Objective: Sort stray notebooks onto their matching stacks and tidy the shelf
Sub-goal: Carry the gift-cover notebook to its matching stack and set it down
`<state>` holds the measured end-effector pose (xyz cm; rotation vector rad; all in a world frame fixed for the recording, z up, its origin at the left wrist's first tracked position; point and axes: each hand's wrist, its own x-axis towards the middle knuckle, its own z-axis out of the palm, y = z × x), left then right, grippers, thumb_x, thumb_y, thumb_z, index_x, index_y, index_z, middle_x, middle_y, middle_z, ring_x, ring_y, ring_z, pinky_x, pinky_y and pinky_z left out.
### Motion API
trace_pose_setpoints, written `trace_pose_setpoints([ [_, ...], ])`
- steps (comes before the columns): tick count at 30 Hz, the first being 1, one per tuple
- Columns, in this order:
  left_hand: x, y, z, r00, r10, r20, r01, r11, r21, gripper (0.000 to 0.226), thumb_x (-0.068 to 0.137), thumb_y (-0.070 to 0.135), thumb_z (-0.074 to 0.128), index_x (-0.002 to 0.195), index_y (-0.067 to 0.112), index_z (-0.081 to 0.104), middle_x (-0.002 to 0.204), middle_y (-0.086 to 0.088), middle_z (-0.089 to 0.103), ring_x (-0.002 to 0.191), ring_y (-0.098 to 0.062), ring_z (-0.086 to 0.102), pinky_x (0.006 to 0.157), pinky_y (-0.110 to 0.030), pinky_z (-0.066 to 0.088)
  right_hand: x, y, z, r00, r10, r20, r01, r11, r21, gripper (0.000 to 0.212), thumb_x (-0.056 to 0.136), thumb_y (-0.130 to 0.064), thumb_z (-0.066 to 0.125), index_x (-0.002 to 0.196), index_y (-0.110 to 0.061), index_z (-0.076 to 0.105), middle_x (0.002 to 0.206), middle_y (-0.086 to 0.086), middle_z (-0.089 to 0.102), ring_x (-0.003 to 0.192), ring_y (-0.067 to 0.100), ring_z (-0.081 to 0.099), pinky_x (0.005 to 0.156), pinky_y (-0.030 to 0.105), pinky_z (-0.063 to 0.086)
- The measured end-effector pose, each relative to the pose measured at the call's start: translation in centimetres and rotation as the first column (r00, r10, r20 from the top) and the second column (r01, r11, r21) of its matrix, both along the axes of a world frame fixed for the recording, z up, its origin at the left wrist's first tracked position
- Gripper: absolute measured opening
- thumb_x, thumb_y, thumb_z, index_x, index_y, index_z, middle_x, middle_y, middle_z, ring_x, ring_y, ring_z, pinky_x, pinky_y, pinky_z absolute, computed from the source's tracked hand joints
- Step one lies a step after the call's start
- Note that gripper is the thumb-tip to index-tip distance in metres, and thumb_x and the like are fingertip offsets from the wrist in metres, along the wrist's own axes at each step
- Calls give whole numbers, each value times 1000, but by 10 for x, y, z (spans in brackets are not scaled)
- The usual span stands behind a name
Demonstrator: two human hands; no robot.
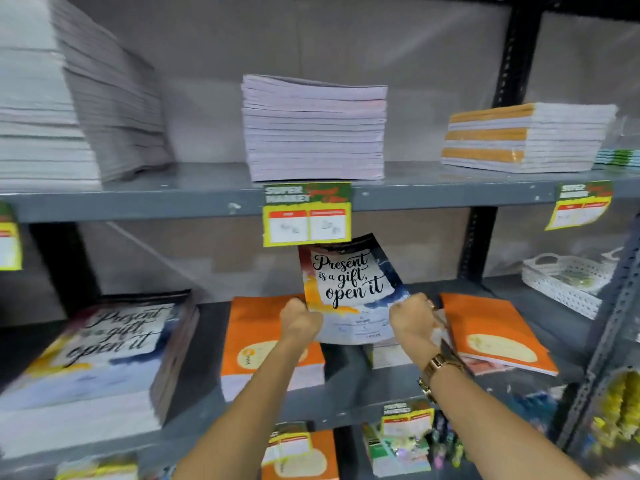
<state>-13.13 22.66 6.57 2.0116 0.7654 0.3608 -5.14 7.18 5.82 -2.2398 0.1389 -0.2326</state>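
Both hands, left hand [300,318] and right hand [412,318], hold the notebook [348,289] upright, fingers clamped on its lower corners, above the orange stack [268,341]. Risk: the price tag [307,213] at 12 o'clock may snag it; the matching stack [104,344] lies at 9 o'clock.

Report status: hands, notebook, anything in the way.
Left hand and right hand both grip the notebook, held up above the orange stack. Matching stack at left. Nothing in the way.
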Motion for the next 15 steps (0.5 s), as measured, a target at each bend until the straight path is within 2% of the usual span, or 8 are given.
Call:
trace_pose_setpoints([
  [3,-38,44,-4,996,91,-2,-91,995,31,11,83,-1,48,74,2,51,82,-12,56,69,-22,45,63,-31,37,-30,50,-1,996,80,-33,-80,997,15,40,88,-7,55,122,10,45,129,27,52,117,39,53,90,42,47],
  [6,-74,86,-5,983,182,-17,-181,982,47,22,87,4,46,96,-9,61,111,-26,64,93,-34,60,79,-39,50,-58,96,-4,985,162,-56,-160,986,41,41,89,-9,55,123,10,46,130,27,52,116,39,54,88,40,48],
  [8,-98,116,-6,972,233,-35,-230,970,74,28,86,2,46,106,-14,59,117,-30,62,107,-38,59,87,-41,49,-79,128,-4,977,204,-66,-200,977,68,40,89,-9,56,122,9,47,130,26,52,115,39,55,87,39,49],
  [10,-120,144,-7,956,290,-51,-285,954,91,27,85,-2,46,106,-13,57,118,-29,61,110,-39,57,89,-42,48,-98,158,-5,961,263,-79,-256,963,89,40,89,-10,56,124,8,46,132,25,51,115,38,56,84,37,49],
  [13,-152,183,-9,933,357,-54,-348,929,129,13,84,-5,45,92,-7,55,116,-28,61,109,-38,56,88,-39,47,-124,202,-9,918,378,-119,-368,925,99,39,93,-14,54,124,7,47,130,23,54,108,32,59,73,31,46],
  [15,-171,209,-11,922,383,-52,-372,916,150,17,84,-5,45,96,-8,58,107,-25,63,105,-38,56,87,-39,46,-138,228,-13,883,445,-149,-428,894,130,34,94,-17,53,118,7,54,124,22,59,101,30,61,75,31,49],
])
